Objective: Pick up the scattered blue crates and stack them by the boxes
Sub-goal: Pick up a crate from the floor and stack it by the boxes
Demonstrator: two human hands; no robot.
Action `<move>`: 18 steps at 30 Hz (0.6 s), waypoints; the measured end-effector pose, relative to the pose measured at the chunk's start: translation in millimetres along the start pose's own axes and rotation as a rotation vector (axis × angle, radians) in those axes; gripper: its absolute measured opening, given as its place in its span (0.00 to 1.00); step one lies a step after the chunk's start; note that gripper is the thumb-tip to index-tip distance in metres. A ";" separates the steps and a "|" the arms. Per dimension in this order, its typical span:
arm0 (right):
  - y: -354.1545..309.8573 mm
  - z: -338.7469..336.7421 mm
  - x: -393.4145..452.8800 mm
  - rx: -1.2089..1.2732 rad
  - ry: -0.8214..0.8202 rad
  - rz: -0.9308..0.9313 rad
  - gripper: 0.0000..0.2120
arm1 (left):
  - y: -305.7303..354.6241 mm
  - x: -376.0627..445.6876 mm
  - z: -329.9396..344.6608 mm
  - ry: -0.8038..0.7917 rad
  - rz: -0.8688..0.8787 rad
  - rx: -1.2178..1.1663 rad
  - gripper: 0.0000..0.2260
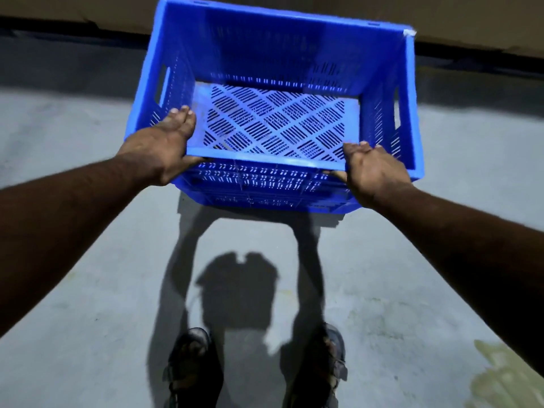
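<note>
Blue slotted plastic crate (273,92), gripped at its near rim by my left hand (160,148) and right hand (372,172), hung near the brown cardboard boxes (471,22), not yet set down.

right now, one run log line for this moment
phase: carrying | blue crate: empty, held at near rim | left hand: gripping | right hand: gripping | boxes: ahead | floor: concrete

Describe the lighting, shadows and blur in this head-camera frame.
Head view: light comes from behind the person, throwing a hard shadow of head and arms onto the grey floor below the blue crate; the crate's far wall and the boxes behind look dim and slightly smeared; wide-angle bending splays the crate's walls; left hand and right hand look reasonably sharp.
</note>
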State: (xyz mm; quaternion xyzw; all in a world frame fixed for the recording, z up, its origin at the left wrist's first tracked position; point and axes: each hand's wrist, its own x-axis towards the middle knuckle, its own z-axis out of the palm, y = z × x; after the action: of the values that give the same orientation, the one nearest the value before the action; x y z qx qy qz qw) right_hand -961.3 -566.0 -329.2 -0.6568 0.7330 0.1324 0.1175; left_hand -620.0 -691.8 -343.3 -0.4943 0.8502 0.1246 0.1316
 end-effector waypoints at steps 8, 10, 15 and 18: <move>17.8 3.1 1.7 -0.035 0.006 0.013 0.27 | 22.6 -1.6 12.6 -0.009 -0.006 -0.005 0.37; 13.8 11.1 -4.7 -0.029 0.046 0.047 0.29 | 17.3 2.7 9.6 -0.016 0.030 0.015 0.36; 10.4 19.8 -9.3 0.003 0.076 0.061 0.29 | 11.4 5.2 6.6 -0.023 0.038 0.033 0.35; 22.6 13.7 6.3 -0.027 0.067 0.057 0.28 | 23.2 7.1 9.6 0.016 -0.002 0.004 0.37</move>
State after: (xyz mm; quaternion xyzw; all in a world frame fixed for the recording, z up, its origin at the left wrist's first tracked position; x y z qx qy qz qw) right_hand -984.5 -564.8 -343.2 -0.6414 0.7530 0.1233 0.0801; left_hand -642.7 -683.1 -352.9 -0.4958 0.8510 0.1190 0.1258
